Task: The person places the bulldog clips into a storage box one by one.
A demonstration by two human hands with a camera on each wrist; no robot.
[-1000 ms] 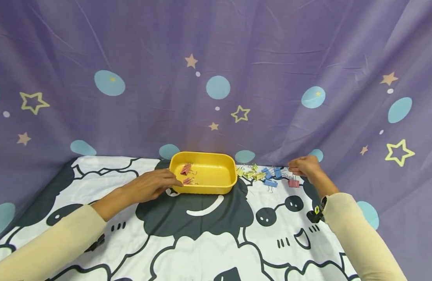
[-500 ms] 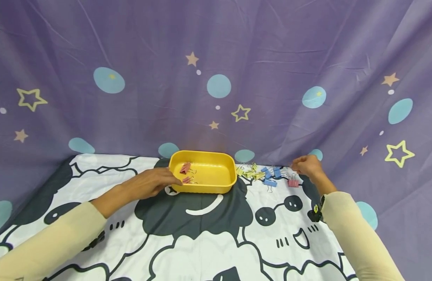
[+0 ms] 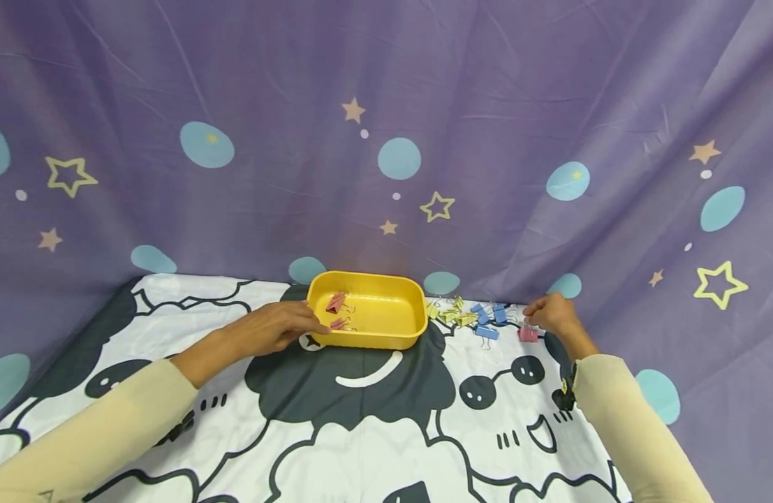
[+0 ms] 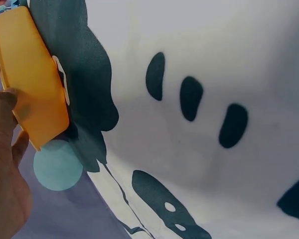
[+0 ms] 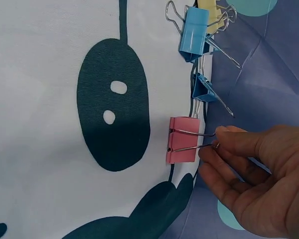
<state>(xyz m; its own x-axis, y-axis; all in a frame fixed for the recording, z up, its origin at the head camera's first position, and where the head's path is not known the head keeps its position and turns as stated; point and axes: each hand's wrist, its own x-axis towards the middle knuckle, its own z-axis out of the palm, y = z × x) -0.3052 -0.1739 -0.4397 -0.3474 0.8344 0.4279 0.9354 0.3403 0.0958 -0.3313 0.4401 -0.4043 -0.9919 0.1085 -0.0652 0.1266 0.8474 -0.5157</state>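
A pink binder clip (image 5: 183,140) lies on the cloth at the right end of a row of clips. My right hand (image 3: 554,314) pinches its wire handle between thumb and fingers, seen close up in the right wrist view. At the centre back sits a yellow tray (image 3: 367,340) with two pinkish-red binder clips (image 3: 337,303) inside, near its left end. My left hand (image 3: 279,328) holds that left end, fingers over the rim. In the left wrist view only the tray's outer wall (image 4: 35,74) shows beside the hand.
Several blue binder clips (image 3: 487,333) and several yellow binder clips (image 3: 466,319) lie between the tray and the pink clip. A black-and-white patterned cloth (image 3: 373,461) covers the table. Behind it hangs a purple curtain (image 3: 285,181).
My right hand has moved in over the pink clip, and its fingertips have come together on the clip's handle. The left hand stays at the tray. The head view has shifted slightly.
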